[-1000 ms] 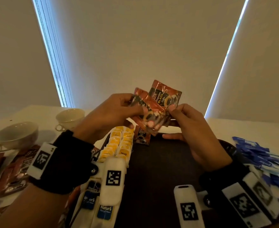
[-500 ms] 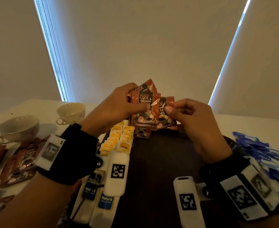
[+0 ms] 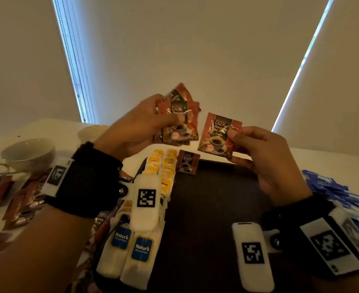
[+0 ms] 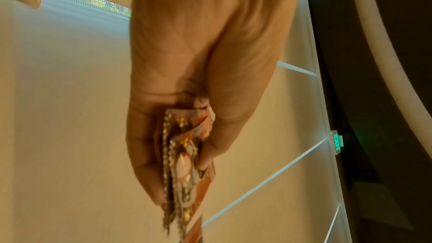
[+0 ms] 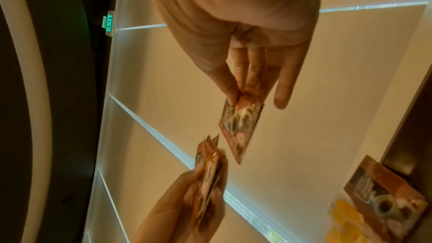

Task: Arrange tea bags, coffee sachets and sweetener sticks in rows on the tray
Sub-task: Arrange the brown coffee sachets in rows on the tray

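Observation:
My left hand grips a fanned bunch of red coffee sachets above the tray's far end; the left wrist view shows the bunch edge-on between thumb and fingers. My right hand pinches a single coffee sachet by its right edge, apart from the bunch, also visible as the single sachet. On the dark tray lies one coffee sachet at the far end, beside two rows of yellow tea bags along the left side.
Two white cups stand on the table at the left, with loose coffee sachets in front of them. A heap of blue sweetener sticks lies right of the tray. Blue-labelled white tea bags lie at the tray's near left.
My right hand has drawn one sachet out of the bunch and moved it right and down. The left hand has lifted the remaining bunch slightly.

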A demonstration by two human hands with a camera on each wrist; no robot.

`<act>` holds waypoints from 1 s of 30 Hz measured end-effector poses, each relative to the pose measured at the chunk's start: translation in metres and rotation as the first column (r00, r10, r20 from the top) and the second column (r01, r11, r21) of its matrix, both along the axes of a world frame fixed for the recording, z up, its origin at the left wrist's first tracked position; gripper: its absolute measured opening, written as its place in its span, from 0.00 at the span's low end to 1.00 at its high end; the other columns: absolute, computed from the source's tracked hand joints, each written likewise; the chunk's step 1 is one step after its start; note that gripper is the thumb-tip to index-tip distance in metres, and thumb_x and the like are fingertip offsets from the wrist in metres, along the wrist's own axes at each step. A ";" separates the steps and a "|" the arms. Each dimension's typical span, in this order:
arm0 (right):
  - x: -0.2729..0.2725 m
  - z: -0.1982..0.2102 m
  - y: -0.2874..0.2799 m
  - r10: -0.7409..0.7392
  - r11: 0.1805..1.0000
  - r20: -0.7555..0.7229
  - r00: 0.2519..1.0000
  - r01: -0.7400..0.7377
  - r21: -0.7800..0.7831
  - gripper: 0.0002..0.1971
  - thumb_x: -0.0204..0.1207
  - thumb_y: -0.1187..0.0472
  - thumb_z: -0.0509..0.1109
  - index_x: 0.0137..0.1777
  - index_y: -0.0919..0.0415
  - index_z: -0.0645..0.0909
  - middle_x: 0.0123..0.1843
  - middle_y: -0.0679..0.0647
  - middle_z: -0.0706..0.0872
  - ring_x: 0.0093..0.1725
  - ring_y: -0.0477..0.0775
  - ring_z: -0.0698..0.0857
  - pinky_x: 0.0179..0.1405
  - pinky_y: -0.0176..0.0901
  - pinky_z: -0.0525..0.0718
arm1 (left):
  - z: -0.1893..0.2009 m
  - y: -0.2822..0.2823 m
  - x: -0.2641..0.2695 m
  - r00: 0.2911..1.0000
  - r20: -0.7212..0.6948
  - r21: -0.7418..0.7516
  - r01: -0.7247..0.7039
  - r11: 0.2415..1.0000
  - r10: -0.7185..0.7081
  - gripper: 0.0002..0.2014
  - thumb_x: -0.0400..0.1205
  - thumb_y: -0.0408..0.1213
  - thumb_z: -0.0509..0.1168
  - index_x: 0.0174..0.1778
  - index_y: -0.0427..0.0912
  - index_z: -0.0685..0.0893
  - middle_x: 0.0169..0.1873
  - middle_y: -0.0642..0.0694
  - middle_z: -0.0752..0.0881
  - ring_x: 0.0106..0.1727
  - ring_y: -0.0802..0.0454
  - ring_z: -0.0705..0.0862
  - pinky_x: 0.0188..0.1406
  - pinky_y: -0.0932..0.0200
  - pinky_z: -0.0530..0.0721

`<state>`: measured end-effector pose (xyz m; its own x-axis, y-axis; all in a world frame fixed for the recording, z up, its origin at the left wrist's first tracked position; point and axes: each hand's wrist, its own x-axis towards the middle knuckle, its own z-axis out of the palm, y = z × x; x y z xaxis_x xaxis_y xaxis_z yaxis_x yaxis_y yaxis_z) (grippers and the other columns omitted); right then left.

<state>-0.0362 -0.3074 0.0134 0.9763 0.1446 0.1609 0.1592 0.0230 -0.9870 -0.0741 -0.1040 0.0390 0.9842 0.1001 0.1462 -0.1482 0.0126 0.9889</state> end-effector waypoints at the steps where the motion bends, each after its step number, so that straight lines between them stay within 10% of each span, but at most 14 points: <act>1: 0.002 -0.001 -0.002 -0.016 1.000 -0.018 1.000 0.016 -0.023 0.03 0.75 0.61 0.72 0.42 0.59 0.83 0.36 0.47 0.89 0.40 0.45 0.89 0.34 0.36 0.87 | 0.002 0.005 0.000 0.999 0.009 -0.015 -0.053 0.998 0.053 0.18 0.78 0.27 0.66 0.63 0.37 0.73 0.52 0.37 0.86 0.40 0.49 0.90 0.31 0.58 0.88; 14: 0.062 -0.036 0.048 -0.024 0.754 -0.420 0.907 -0.260 -0.603 0.03 0.71 0.67 0.75 0.41 0.65 0.83 0.34 0.54 0.84 0.33 0.46 0.80 0.37 0.40 0.83 | 0.013 0.030 -0.003 0.960 0.168 0.005 -0.228 0.974 0.224 0.13 0.77 0.28 0.70 0.52 0.44 0.76 0.48 0.46 0.86 0.48 0.49 0.89 0.39 0.54 0.90; 30: 0.091 -0.055 0.073 -0.065 0.706 -0.339 0.939 -0.197 -0.681 0.07 0.74 0.71 0.72 0.36 0.67 0.80 0.33 0.53 0.86 0.30 0.46 0.83 0.28 0.37 0.84 | 0.013 0.025 -0.004 0.973 0.163 0.040 -0.174 0.984 0.166 0.17 0.77 0.30 0.71 0.60 0.41 0.75 0.50 0.46 0.86 0.48 0.51 0.89 0.43 0.54 0.90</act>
<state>0.0549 -0.2348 -0.0420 0.9336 0.1519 -0.3246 -0.1348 -0.6905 -0.7107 -0.0777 -0.0786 0.0522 0.9172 0.2515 0.3089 -0.2986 -0.0791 0.9511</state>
